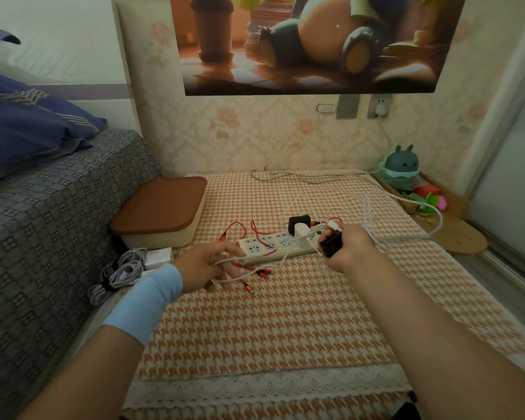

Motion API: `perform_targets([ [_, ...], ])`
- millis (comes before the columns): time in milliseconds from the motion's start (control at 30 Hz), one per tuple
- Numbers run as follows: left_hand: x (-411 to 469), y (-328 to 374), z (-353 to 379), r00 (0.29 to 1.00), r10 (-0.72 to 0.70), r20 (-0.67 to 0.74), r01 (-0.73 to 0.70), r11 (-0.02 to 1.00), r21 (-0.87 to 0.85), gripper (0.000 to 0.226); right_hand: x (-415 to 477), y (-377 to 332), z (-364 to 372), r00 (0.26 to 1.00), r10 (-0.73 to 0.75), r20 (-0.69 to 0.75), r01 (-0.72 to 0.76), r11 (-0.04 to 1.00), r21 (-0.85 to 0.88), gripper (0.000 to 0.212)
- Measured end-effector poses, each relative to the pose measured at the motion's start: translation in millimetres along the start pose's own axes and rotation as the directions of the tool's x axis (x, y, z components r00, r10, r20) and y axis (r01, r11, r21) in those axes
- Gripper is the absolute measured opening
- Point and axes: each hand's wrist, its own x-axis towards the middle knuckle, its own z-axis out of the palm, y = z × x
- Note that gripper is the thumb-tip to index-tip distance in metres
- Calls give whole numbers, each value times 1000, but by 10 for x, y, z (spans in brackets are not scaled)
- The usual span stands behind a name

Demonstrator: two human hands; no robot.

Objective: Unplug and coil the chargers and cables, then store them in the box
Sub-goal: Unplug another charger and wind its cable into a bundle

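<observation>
The power strip (273, 248) lies mid-table on the houndstooth cloth. Its long axis runs nearly 9 to 3 o'clock, with the right end a little farther from the person. A black charger (297, 221) and a white charger (302, 231) stand plugged in toward its 3 o'clock end.

The right hand (350, 248) has its fingers curled firmly round a dark charger block (331, 245) just off that end, and white leads trail from it toward 3 o'clock. The left hand (203, 265), at the strip's 9 o'clock end, closes lightly on a white cable (234, 260) that runs back across the strip. Thin red cables (255, 269) sprawl beside it, their plugs pointing toward 5 o'clock.

The charger blocks look rigid and light, and are likely best gripped by the body and pulled straight out while the strip is steadied. The cables are limp and tangle-prone, and probably coil best when started from a plug end.

The box (164, 237), still lidded, sits at 10 o'clock. Coiled white cables (119, 274) and a white 90W charger (158, 256) lie at its near side.
</observation>
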Motion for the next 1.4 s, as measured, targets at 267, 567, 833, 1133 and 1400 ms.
perform_targets([
  [267, -57, 219, 239, 991, -119, 56, 99, 955, 281, 25, 8, 253, 100, 993, 86, 81, -58, 951, -305, 16],
  [567, 8, 262, 561, 970, 101, -223, -73, 989, 129, 43, -304, 529, 308, 873, 367, 321, -31, 700, -714, 16],
  [833, 101, 184, 500, 997, 83, 4, -82, 989, -123, 16, -258, 443, 278, 924, 214, 316, -40, 879, -476, 13],
  [1133, 27, 290, 482, 995, -85, -55, 31, 770, -637, 27, -226, 434, 168, 888, 151, 434, 274, 583, -765, 30],
  [1400, 61, 324, 494, 992, -124, -26, 48, 559, -828, 29, -341, 436, 163, 867, 271, 419, 287, 415, -863, 49],
])
